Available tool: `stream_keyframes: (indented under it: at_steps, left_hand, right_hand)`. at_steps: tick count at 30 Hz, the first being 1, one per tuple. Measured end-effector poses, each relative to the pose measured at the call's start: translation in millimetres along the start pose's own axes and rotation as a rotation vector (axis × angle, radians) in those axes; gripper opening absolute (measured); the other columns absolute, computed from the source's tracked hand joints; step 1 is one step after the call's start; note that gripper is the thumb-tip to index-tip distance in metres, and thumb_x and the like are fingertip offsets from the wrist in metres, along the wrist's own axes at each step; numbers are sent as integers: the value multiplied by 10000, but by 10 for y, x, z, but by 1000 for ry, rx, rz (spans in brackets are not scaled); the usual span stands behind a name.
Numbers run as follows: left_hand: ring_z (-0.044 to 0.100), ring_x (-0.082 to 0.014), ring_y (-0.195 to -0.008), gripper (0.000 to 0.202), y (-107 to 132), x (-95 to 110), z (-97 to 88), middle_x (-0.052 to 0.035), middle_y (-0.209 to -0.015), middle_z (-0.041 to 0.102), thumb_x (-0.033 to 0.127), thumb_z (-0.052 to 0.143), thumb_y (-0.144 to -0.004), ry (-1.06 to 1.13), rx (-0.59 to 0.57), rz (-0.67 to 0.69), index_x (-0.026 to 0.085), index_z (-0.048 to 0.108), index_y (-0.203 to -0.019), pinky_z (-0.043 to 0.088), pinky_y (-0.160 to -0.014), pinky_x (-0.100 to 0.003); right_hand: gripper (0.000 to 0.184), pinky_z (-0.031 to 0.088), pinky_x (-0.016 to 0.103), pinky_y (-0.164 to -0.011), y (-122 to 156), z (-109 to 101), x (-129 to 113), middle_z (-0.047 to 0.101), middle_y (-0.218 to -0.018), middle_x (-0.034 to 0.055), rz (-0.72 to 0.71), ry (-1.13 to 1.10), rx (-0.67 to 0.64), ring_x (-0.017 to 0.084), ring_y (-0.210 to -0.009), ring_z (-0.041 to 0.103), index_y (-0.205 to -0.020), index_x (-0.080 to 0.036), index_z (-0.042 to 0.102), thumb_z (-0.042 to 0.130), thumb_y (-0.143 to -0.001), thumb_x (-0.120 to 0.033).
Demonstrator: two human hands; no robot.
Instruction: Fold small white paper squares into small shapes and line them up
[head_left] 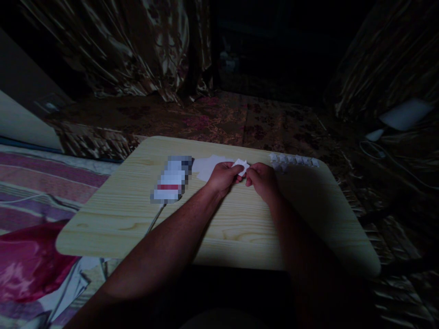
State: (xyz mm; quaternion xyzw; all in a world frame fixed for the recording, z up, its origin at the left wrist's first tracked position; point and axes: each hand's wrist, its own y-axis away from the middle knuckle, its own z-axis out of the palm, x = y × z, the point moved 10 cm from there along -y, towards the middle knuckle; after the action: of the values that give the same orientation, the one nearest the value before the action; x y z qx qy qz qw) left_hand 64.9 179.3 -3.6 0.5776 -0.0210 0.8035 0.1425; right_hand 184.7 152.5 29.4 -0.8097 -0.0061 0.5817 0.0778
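Observation:
A small piece of folded white paper [241, 165] is pinched under the thumb of my left hand [222, 177], above the middle of the table. My right hand [262, 179] is closed, its thumb and curled forefinger at the paper's right edge; the exact contact is hard to make out in the dim light. Flat white paper sheets [205, 168] lie on the table just left of my left hand. Beyond my right hand stands a row of several small folded white paper pieces [298, 159], with another piece [283, 168] in front of the row.
On the left of the pale wooden table [236, 228] lies a blurred-out phone-like device [169, 180] with a cable [156, 219]. A striped bed cover [68, 183] and a shiny red cloth [34, 260] are at the left. A white lamp-like object [406, 114] stands at the far right.

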Motion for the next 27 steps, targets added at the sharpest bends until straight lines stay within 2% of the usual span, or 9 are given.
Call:
stream_keyframes:
  at_steps: [15,27]
  left_hand:
    - [490,-68,-460,161,11,45,15,-15,-582,622,247,725,-641,-53,-16,66,109,649,-673,354,-460,-203]
    - [458,-70,-458,155,-27,52,-13,-9,-553,586,264,679,-676,-113,-37,143,118,642,-643,309,-457,-210]
  right_hand:
    - [175,402,215,-468,4,-8,20,624,-527,-13,8,22,22,136,-482,590,-732,-175,615,546,-772,-331]
    - [173,427,222,-493,5,1,32,627,-530,-9,-6,52,26,140,-491,593,-725,-182,612,549,-776,-334]
